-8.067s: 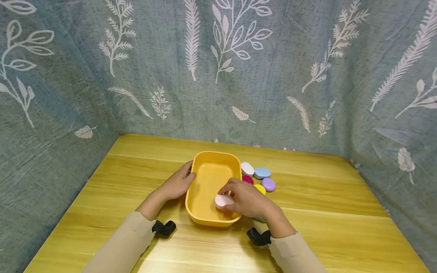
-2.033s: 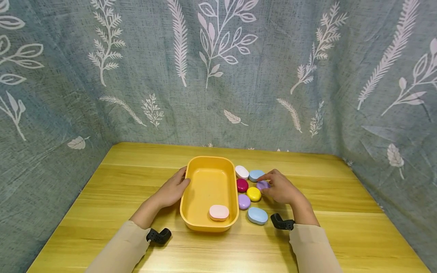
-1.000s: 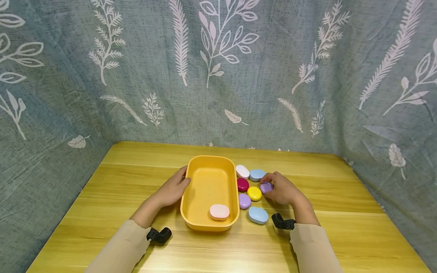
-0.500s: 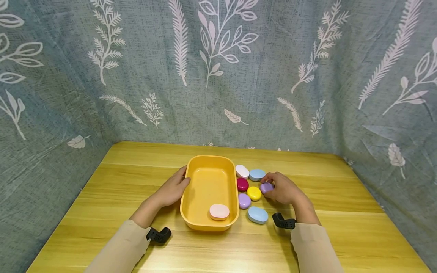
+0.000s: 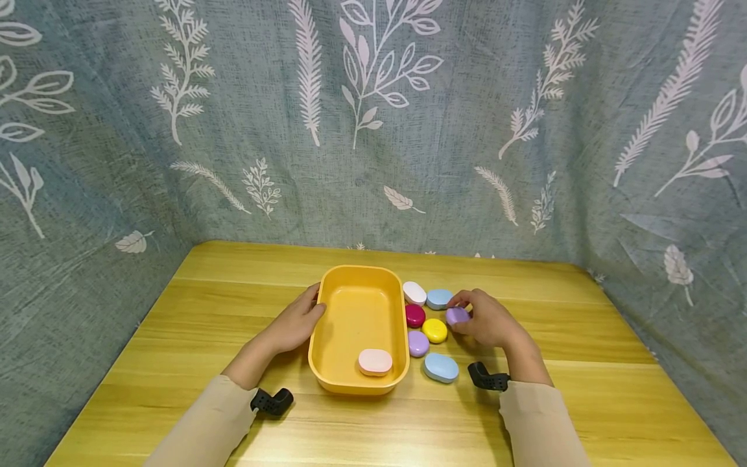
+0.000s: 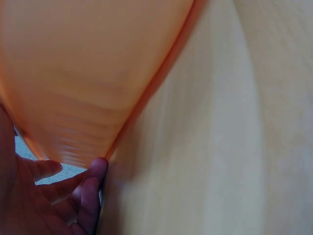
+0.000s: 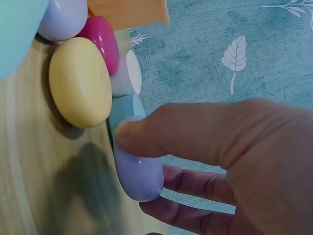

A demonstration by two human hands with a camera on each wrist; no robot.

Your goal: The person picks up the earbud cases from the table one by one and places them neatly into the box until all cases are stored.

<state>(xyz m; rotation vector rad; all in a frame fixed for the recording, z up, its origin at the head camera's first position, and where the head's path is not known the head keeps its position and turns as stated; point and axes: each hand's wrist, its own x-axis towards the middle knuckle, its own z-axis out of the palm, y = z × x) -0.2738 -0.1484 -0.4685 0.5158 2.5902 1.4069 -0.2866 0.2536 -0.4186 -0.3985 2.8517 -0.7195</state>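
My right hand [image 5: 489, 318] pinches a purple soap bar [image 5: 457, 316] between thumb and fingers. In the right wrist view this purple soap [image 7: 139, 171] appears raised off the table, its shadow falling apart from it. My left hand [image 5: 294, 321] grips the left side of a yellow plastic basin [image 5: 362, 390], the thumb at its rim. Fingers [image 6: 95, 169] touch the basin's outer wall in the left wrist view. Inside the basin, near its front right corner, lies a pink soap bar [image 5: 375, 362].
Right of the basin lie a white soap [image 5: 415, 293], a blue soap [image 5: 439, 299], a magenta soap [image 5: 415, 316], a yellow soap [image 5: 434, 331], another purple soap [image 5: 417, 344] and another blue soap [image 5: 441, 368]. A leaf-patterned curtain [image 5: 344, 194] surrounds the wooden table [image 5: 245, 279].
Earlier, my right hand held the pink soap inside the basin; now that soap lies there released. The right hand has since taken the purple soap, shifting it slightly right. The left hand stays.
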